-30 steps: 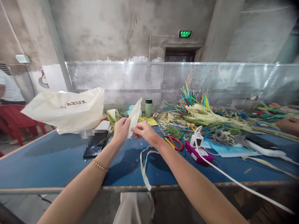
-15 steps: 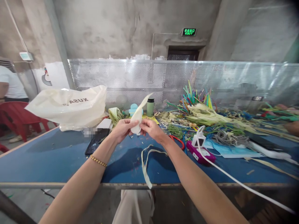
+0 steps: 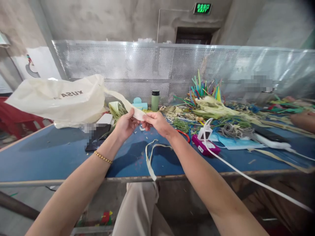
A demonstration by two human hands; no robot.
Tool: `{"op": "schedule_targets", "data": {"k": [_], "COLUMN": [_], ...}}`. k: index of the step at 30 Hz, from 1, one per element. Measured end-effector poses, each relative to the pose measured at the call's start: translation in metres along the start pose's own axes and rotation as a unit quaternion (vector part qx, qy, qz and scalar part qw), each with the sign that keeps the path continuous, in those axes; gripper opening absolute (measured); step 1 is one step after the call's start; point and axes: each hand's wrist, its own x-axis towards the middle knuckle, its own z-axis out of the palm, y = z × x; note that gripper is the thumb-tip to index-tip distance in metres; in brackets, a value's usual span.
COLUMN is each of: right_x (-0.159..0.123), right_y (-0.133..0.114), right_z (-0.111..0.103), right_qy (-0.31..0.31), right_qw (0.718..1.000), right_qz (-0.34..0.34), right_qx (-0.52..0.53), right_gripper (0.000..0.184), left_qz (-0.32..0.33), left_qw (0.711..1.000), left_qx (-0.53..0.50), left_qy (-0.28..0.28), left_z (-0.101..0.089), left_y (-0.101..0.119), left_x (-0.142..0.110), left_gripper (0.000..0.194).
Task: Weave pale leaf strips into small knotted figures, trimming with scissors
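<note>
A pale cream strip of corn husk (image 3: 124,101) stretches between my hands above the blue table, its long end trailing up and left toward the plastic bag. My left hand (image 3: 126,124) pinches it between thumb and fingers. At its right end, my right hand (image 3: 156,123) is closed on the husk, fingertips close to the left ones. Below the hands, a thin looped husk strip (image 3: 149,160) lies on the table and hangs slightly over the front edge. A bundle of greenish husks (image 3: 116,109) sits just behind my left hand.
A large white plastic bag (image 3: 56,101) stands at the left by a dark tablet (image 3: 95,141). Behind are a green bottle (image 3: 155,101) and a husk pile (image 3: 214,106). To the right lie a purple power block (image 3: 205,146), a white cable (image 3: 236,172) and another person's hand (image 3: 304,120).
The husk has swung from upright to leaning far left, now showing as a long strip. Both hands stay closed on it. The view has tilted downward.
</note>
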Motion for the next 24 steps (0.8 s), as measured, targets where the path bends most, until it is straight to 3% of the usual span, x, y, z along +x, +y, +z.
{"op": "schedule_targets", "data": {"k": [4,7,10,12,14,16,17,19,21,24], "right_x": [0.001,0.003,0.005,0.004,0.001,-0.002,-0.003,-0.005,-0.006,-0.009], "right_y": [-0.002,0.002,0.007,0.009,0.008,0.005,0.003,0.0,0.0,-0.002], "right_z": [0.003,0.0,-0.008,-0.012,-0.011,-0.006,-0.004,0.0,0.0,-0.013], "right_qy": [0.006,0.124,0.235,0.203,0.105,0.02,0.006,-0.002,-0.003,-0.004], "right_qw": [1.0,0.99,0.954,0.94,0.938,0.935,0.93,0.919,0.91,0.903], "right_qz": [0.005,0.033,0.093,0.111,0.091,0.051,0.034,0.024,0.028,0.044], "right_qx": [-0.005,-0.055,-0.16,-0.252,-0.319,-0.35,-0.365,-0.394,-0.413,-0.428], "right_gripper": [0.028,0.022,0.021,0.022,0.021,0.019,0.019,0.021,0.024,0.025], "left_qz": [0.013,0.027,0.114,0.227,0.319,0.348,0.345,0.318,0.289,0.273], "left_qw": [0.999,0.982,0.93,0.865,0.781,0.704,0.677,0.649,0.654,0.669], "left_qx": [0.038,0.182,0.346,0.445,0.537,0.615,0.643,0.678,0.682,0.677], "left_qy": [0.036,0.05,0.052,0.039,-0.007,-0.072,-0.097,-0.133,-0.154,-0.141], "left_z": [-0.002,-0.004,0.0,0.006,0.009,0.008,0.005,-0.002,-0.009,-0.012], "left_y": [0.005,0.007,0.007,0.006,0.006,0.006,0.005,0.004,0.001,-0.005], "left_x": [0.001,-0.004,-0.013,-0.019,-0.021,-0.019,-0.017,-0.011,-0.005,-0.002], "left_gripper": [0.029,0.041,0.048,0.04,0.027,0.022,0.023,0.026,0.028,0.026]}}
